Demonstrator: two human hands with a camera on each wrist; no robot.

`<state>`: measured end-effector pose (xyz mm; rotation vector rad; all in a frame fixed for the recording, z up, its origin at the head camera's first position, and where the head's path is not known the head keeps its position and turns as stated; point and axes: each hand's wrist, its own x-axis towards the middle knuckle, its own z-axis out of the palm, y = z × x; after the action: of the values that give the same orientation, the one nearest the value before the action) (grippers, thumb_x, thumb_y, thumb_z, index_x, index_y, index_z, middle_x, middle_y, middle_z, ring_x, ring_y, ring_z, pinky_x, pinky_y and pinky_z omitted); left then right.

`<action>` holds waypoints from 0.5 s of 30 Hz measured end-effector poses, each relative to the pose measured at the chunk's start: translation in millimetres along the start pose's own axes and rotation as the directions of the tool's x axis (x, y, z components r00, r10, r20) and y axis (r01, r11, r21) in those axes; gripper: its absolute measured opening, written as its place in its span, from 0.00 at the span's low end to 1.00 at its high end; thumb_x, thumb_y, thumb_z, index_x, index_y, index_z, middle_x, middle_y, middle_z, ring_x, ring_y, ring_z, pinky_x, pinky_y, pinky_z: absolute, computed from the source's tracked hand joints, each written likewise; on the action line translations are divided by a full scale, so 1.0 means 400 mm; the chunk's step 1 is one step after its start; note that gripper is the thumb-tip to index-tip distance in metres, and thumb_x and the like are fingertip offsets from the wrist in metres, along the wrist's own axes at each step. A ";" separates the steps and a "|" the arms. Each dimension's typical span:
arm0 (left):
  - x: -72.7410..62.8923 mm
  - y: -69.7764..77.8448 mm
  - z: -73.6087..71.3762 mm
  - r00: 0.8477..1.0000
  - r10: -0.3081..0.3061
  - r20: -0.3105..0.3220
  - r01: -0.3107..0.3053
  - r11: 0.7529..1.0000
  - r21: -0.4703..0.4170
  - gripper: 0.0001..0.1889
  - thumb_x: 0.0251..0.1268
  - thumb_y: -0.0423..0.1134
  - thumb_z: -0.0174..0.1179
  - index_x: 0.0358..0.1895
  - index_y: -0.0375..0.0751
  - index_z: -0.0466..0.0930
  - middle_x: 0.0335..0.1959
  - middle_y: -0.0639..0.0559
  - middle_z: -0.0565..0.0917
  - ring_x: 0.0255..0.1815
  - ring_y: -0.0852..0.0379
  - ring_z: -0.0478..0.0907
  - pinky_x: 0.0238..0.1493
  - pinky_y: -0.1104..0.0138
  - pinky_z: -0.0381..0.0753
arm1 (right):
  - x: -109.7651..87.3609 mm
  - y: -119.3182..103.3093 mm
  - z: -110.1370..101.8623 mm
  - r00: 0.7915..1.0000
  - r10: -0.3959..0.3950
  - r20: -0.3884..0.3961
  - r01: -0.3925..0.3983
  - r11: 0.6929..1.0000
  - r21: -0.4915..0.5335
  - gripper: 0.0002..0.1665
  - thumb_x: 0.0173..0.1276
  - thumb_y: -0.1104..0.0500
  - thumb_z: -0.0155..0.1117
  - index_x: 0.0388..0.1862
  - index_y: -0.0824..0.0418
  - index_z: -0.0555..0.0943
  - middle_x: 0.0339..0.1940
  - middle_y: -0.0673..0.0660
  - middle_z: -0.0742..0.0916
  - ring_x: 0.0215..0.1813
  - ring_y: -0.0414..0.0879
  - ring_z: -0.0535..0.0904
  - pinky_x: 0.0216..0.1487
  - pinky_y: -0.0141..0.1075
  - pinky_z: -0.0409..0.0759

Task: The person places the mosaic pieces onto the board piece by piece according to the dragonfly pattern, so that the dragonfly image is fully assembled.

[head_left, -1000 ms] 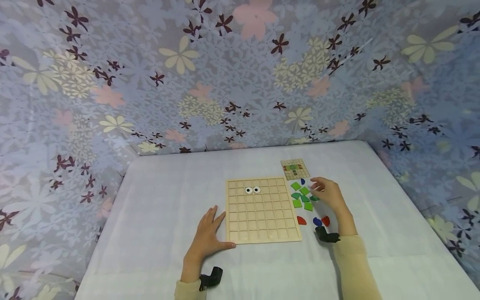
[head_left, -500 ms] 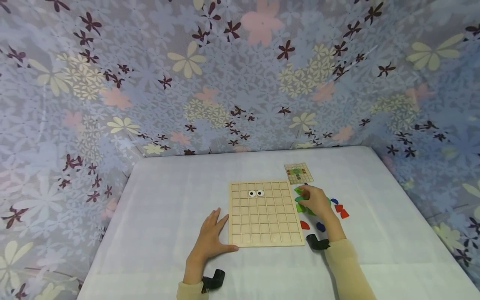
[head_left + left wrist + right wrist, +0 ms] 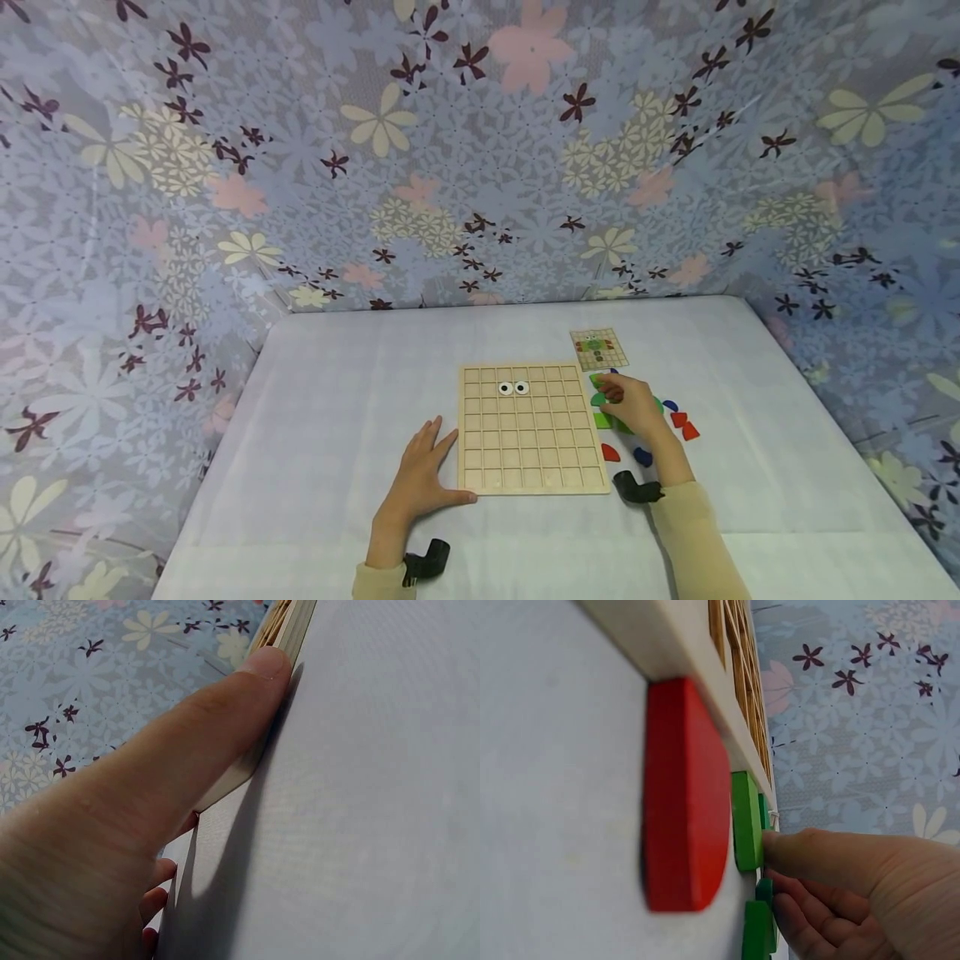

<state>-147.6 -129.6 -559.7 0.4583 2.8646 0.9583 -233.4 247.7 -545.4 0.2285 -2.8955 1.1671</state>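
"Resting beside the wooden board (image 3: 525,454), what is the left hand (image 3: 420,475) holding?"

"Its fingers are spread, so its grip stands apart. The thumb touches the near-left corner of the board, and the index fingertip is at the left edge. A black camera (image 3: 427,560) sits on that wrist."

"And the board itself?"

"It lies flat on the white bench (image 3: 322,400), marked out in square cells. Two eye pieces (image 3: 506,388) sit side by side near its far edge."

"What lies along its right side?"

"Nearest us, a red piece (image 3: 611,452) with one rounded edge. Farther along come a light green square (image 3: 602,420), a darker green piece (image 3: 597,400) and another light green piece (image 3: 596,381). Beyond them lies a card (image 3: 600,346) printed with a coloured figure on a grid."

"Where is the right hand (image 3: 632,408)?"

"Over the green pieces, fingers bent, the thumb right by the light green square. I can't tell whether its grip is clamped on a piece."

"And farthest right?"

"A blue piece (image 3: 642,456) near the wrist, then another blue one (image 3: 671,406) just beside two red pieces (image 3: 691,431) lying close together."
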 end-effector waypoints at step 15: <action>0.001 -0.004 0.002 0.999 0.034 -0.019 -0.033 0.999 0.020 0.56 0.31 0.62 0.75 0.69 0.41 0.65 0.76 0.39 0.56 0.77 0.38 0.50 0.73 0.42 0.54 | -0.003 -0.043 -0.015 0.997 -0.041 -0.071 0.051 0.988 0.149 0.29 0.58 0.69 0.68 0.60 0.70 0.74 0.49 0.70 0.84 0.51 0.63 0.81 0.52 0.52 0.82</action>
<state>-148.1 -130.2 -561.4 0.5035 2.8943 0.9461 -230.2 239.8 -529.4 0.2504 -2.7316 1.3593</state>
